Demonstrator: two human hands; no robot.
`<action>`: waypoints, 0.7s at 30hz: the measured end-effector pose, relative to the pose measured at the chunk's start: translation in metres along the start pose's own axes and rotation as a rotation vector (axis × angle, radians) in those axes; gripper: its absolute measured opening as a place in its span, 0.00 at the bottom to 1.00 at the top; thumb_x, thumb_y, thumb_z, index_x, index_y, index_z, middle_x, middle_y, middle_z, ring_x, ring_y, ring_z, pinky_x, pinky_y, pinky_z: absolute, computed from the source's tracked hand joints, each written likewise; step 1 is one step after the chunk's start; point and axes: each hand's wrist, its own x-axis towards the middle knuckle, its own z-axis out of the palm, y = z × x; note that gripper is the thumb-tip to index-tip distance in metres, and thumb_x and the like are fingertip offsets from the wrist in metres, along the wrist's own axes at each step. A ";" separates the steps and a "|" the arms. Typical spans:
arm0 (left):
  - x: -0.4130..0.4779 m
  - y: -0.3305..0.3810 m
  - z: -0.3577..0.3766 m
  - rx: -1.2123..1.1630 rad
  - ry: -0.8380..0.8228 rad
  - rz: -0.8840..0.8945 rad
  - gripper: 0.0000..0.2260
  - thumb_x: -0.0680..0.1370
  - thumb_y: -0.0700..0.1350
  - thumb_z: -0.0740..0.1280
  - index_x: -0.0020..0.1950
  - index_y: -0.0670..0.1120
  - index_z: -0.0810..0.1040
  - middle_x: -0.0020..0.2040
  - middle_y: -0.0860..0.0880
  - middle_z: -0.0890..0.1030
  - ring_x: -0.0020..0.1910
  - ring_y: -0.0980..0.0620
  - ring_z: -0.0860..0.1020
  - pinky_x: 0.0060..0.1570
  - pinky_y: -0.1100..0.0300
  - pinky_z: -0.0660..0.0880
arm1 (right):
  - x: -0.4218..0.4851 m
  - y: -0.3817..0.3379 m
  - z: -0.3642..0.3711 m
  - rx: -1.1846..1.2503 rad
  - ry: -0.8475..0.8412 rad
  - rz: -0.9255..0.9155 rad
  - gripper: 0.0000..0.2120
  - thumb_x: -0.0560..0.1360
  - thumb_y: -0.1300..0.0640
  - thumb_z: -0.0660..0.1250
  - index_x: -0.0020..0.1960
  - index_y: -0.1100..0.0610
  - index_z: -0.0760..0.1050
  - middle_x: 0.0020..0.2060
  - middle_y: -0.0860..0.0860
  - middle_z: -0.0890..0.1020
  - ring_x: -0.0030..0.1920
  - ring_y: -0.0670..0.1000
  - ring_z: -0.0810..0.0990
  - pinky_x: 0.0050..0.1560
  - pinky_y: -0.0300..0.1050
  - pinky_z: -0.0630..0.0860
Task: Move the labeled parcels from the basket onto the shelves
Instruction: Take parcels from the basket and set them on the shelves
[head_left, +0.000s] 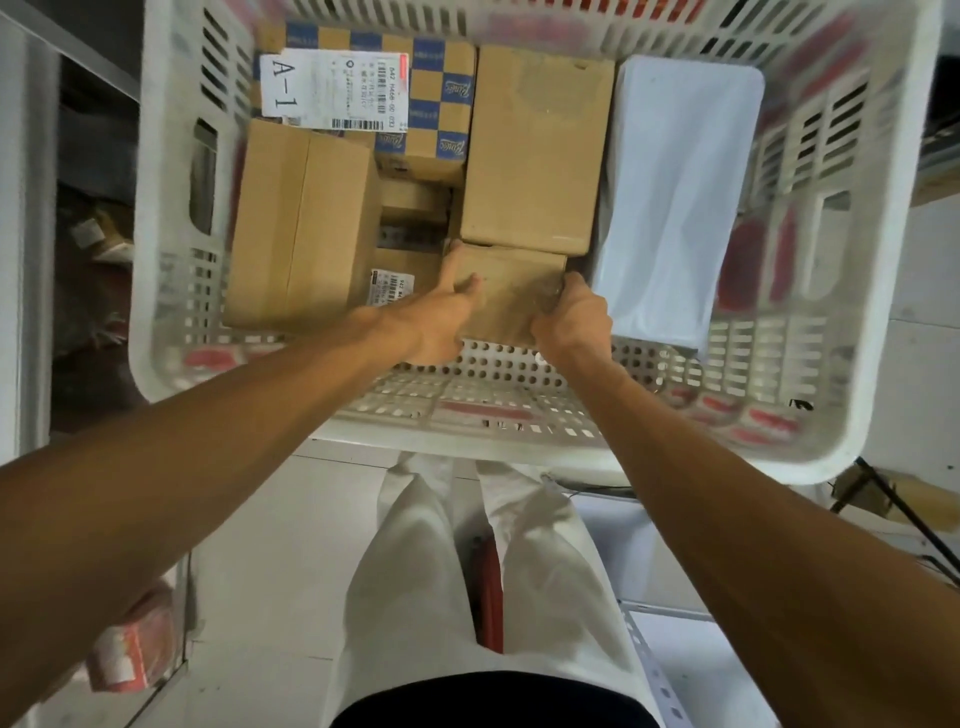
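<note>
The white basket (171, 291) is well filled. Against the wall nearest the person sits a small cardboard box (514, 296), stiff-sided and probably light. The left hand (441, 322) and right hand (571, 317) clasp its opposite sides, which looks the sensible hold for lifting.

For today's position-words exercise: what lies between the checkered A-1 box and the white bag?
A plain brown carton, in the head view, separates the checkered box from the white bag.
</note>
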 end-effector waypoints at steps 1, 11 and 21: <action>0.002 -0.003 0.000 0.043 -0.009 0.015 0.32 0.80 0.57 0.53 0.68 0.69 0.29 0.78 0.51 0.55 0.62 0.43 0.75 0.62 0.40 0.70 | 0.002 0.000 0.001 0.000 0.003 0.000 0.16 0.76 0.64 0.61 0.63 0.59 0.68 0.53 0.57 0.79 0.54 0.59 0.79 0.57 0.54 0.78; -0.043 0.015 -0.022 0.094 0.077 0.047 0.33 0.81 0.47 0.61 0.79 0.56 0.44 0.77 0.56 0.34 0.78 0.47 0.48 0.73 0.43 0.57 | -0.041 -0.014 -0.021 0.111 -0.147 -0.313 0.30 0.73 0.49 0.68 0.72 0.56 0.65 0.71 0.54 0.68 0.69 0.49 0.66 0.72 0.53 0.64; -0.162 0.005 -0.134 -0.104 0.442 0.132 0.28 0.80 0.47 0.63 0.78 0.50 0.56 0.77 0.49 0.60 0.75 0.48 0.59 0.74 0.49 0.58 | -0.122 -0.114 -0.095 0.097 -0.091 -0.491 0.30 0.79 0.48 0.63 0.77 0.55 0.57 0.75 0.53 0.62 0.74 0.52 0.62 0.69 0.41 0.62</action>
